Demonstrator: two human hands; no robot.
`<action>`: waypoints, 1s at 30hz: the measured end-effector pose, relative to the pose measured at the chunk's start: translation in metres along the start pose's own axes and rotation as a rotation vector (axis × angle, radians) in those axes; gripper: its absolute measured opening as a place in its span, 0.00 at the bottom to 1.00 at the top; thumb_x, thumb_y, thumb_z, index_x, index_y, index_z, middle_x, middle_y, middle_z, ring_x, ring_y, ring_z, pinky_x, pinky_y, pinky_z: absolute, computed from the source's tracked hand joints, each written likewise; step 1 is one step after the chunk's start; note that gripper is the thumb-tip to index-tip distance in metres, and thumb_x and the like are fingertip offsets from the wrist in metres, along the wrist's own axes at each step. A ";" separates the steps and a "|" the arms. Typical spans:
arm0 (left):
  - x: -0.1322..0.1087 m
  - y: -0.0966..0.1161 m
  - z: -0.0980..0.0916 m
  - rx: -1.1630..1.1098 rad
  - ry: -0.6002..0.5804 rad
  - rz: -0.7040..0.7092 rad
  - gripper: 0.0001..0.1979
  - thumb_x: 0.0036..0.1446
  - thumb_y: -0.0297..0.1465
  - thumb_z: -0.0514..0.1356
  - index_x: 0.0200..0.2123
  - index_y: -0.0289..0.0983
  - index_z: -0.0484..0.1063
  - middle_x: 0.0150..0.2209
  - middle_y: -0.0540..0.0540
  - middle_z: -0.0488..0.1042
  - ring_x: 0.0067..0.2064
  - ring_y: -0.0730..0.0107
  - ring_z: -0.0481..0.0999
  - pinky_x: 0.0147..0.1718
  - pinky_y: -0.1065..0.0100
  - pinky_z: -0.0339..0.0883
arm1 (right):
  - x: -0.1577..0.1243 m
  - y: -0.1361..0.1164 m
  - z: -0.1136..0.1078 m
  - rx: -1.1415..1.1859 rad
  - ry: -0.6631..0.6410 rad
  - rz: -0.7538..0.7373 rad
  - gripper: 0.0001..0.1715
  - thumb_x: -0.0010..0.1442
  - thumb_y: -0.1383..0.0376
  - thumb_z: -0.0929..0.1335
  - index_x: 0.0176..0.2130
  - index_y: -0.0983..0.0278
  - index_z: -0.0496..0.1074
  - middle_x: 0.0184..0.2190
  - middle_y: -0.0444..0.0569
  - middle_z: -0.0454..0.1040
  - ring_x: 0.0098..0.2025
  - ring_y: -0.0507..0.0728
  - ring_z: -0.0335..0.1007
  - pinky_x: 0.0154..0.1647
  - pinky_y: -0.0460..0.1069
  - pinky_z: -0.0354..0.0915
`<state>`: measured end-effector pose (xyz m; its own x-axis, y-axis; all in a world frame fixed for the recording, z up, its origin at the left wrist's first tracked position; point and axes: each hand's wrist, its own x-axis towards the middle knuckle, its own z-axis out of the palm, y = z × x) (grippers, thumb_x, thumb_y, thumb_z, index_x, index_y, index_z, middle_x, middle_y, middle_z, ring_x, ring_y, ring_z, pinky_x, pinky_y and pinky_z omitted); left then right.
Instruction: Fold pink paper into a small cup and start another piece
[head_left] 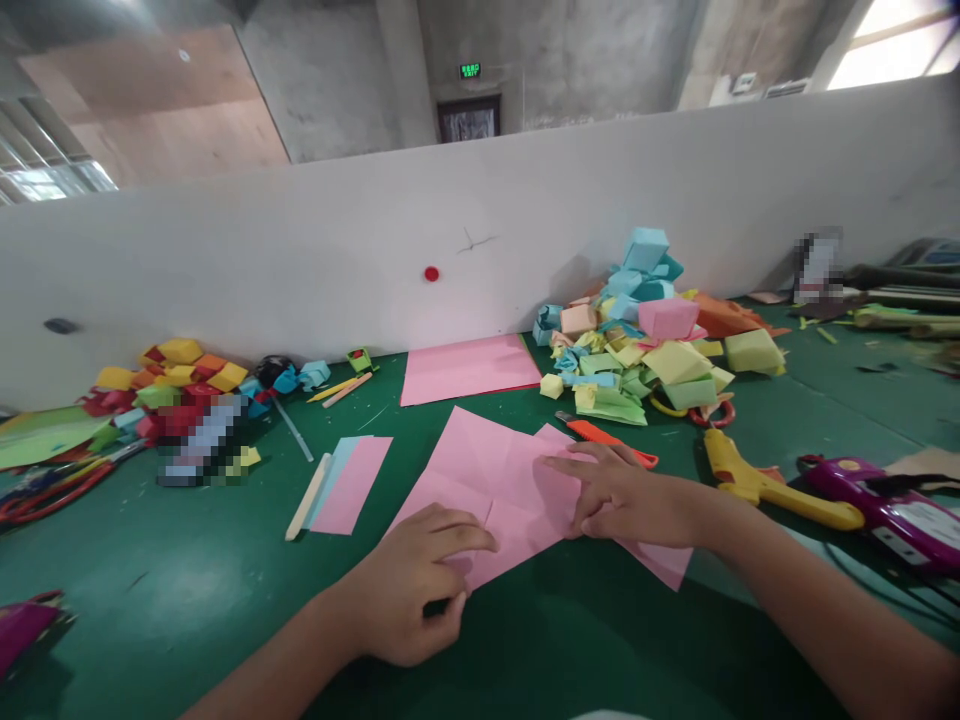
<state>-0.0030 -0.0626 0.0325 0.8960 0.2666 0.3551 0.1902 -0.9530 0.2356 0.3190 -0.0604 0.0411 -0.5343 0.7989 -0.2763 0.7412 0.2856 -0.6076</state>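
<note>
A creased pink paper sheet (495, 475) lies on the green table (187, 590) in front of me. My left hand (416, 585) pinches the sheet's near corner between thumb and curled fingers. My right hand (626, 495) lies flat on the sheet's right part, fingers stretched to the left and pressing the paper down. Part of the sheet is hidden under both hands.
A stack of pink paper (469, 368) lies behind. A heap of folded paper boxes (645, 335) sits at the back right, another colourful heap (176, 385) at the left. An orange cutter (607, 437), a yellow glue gun (772, 485), a purple tool (885, 505), paper strips (349, 482) and a wooden stick (307, 497) lie around.
</note>
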 end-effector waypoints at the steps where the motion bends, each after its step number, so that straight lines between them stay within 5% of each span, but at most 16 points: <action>1: 0.000 0.000 0.001 -0.007 0.000 -0.003 0.07 0.54 0.21 0.56 0.33 0.36 0.72 0.50 0.40 0.77 0.51 0.57 0.74 0.47 0.57 0.68 | 0.000 0.002 0.001 -0.003 0.010 -0.005 0.16 0.61 0.52 0.67 0.42 0.49 0.83 0.72 0.32 0.51 0.75 0.72 0.28 0.70 0.71 0.36; 14: -0.005 -0.008 0.004 0.054 -0.060 -0.065 0.07 0.63 0.25 0.55 0.31 0.37 0.68 0.32 0.47 0.75 0.35 0.67 0.71 0.39 0.62 0.62 | 0.000 0.003 0.006 -0.221 0.133 -0.198 0.14 0.64 0.59 0.67 0.46 0.51 0.80 0.73 0.37 0.47 0.74 0.71 0.37 0.68 0.73 0.46; 17: -0.007 -0.011 0.003 0.087 -0.100 -0.123 0.07 0.64 0.30 0.57 0.32 0.38 0.68 0.32 0.47 0.74 0.35 0.66 0.70 0.38 0.62 0.61 | 0.005 0.005 0.011 -0.276 0.171 -0.164 0.24 0.62 0.60 0.68 0.58 0.49 0.73 0.74 0.40 0.45 0.73 0.72 0.39 0.68 0.73 0.45; 23: -0.011 -0.015 0.003 0.118 -0.116 -0.138 0.11 0.64 0.32 0.60 0.50 0.40 0.71 0.49 0.44 0.77 0.46 0.62 0.74 0.45 0.60 0.63 | 0.004 0.013 0.010 -0.310 0.217 -0.158 0.49 0.60 0.56 0.70 0.73 0.49 0.46 0.75 0.45 0.41 0.74 0.73 0.35 0.69 0.74 0.41; 30: -0.013 -0.025 0.001 0.175 -0.111 -0.159 0.08 0.67 0.26 0.54 0.41 0.40 0.74 0.43 0.47 0.78 0.44 0.65 0.74 0.46 0.61 0.63 | -0.001 0.021 0.003 -0.384 0.234 -0.137 0.51 0.58 0.61 0.70 0.72 0.46 0.46 0.75 0.45 0.38 0.74 0.77 0.31 0.66 0.79 0.40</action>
<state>-0.0192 -0.0424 0.0210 0.8860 0.4071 0.2220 0.3904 -0.9132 0.1166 0.3341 -0.0571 0.0259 -0.5645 0.8253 -0.0109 0.7905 0.5368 -0.2950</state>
